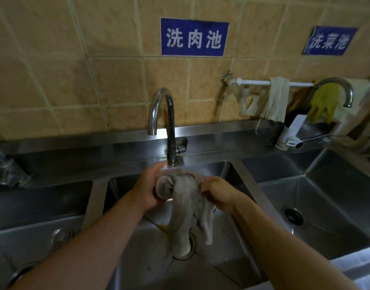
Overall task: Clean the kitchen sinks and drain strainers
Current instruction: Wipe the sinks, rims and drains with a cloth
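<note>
A grey cloth (188, 208) hangs over the middle steel sink (228, 243). My left hand (147, 188) grips its bunched upper end on the left. My right hand (218, 194) grips the cloth from the right, fingers curled round it. The cloth's long tail drops to the middle sink's drain strainer (191, 246) and hides most of it. The right sink (334, 208) shows an uncovered dark drain (293, 216). The left sink (39, 208) has a round fitting (61, 235) on its floor.
A curved chrome tap (168, 122) stands just behind my hands. A second tap (339, 88) arches over the right sink. On a wall rail (257, 82) hang a pale cloth (276, 99) and yellow rubber gloves (324, 103). A white appliance (290, 135) sits on the back ledge.
</note>
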Demonstrator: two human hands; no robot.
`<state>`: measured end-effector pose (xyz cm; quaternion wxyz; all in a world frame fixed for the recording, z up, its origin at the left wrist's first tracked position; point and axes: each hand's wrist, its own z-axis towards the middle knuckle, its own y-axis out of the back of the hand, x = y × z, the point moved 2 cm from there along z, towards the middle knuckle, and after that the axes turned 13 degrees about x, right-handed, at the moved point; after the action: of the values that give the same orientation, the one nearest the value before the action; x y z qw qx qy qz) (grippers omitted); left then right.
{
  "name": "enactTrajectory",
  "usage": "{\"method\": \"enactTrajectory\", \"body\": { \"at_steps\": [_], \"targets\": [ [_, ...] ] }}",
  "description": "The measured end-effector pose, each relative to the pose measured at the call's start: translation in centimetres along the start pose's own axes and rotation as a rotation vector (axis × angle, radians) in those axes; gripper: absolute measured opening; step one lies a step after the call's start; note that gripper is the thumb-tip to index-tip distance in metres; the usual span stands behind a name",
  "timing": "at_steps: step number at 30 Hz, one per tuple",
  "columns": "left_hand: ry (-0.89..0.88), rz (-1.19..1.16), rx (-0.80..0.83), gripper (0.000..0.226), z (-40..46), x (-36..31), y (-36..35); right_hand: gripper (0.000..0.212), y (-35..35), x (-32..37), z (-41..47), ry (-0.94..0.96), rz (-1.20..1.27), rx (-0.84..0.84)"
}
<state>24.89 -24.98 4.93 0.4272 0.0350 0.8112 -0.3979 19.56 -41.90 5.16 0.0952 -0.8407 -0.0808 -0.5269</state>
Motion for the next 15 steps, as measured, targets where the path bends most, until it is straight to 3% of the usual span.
{"method": "enactTrajectory", "body": {
  "at_steps": [2, 4, 7, 10, 12, 15],
  "targets": [
    [-0.040, -0.171, -0.026, 0.060, 0.5, 1.2, 0.6, 0.024, 1.4, 0.1, -0.3, 0.040, 0.175, 0.051],
    [0.043, -0.231, -0.074, 0.069, 0.9, 3.5, 1.0, 0.020, 2.8, -0.1, -0.3, 0.061, 0.197, 0.042],
    [0.195, -0.113, -0.073, 0.041, 1.9, 6.0, -0.2, 0.015, 4.6, -0.5, 0.1, 0.071, 0.129, -0.040],
    [0.123, 0.019, -0.165, 0.034, 3.6, 5.8, -1.1, 0.029, 7.3, -0.5, 0.3, 0.062, -0.080, -0.181],
    [0.027, -0.012, -0.264, 0.037, 4.6, 5.0, -1.7, 0.043, 8.6, -0.5, 0.3, 0.084, -0.125, -0.143],
    [-0.010, 0.050, -0.453, 0.047, 6.3, 4.3, -2.0, 0.040, 9.8, -0.5, 0.0, 0.079, -0.154, 0.021]
  ]
}}
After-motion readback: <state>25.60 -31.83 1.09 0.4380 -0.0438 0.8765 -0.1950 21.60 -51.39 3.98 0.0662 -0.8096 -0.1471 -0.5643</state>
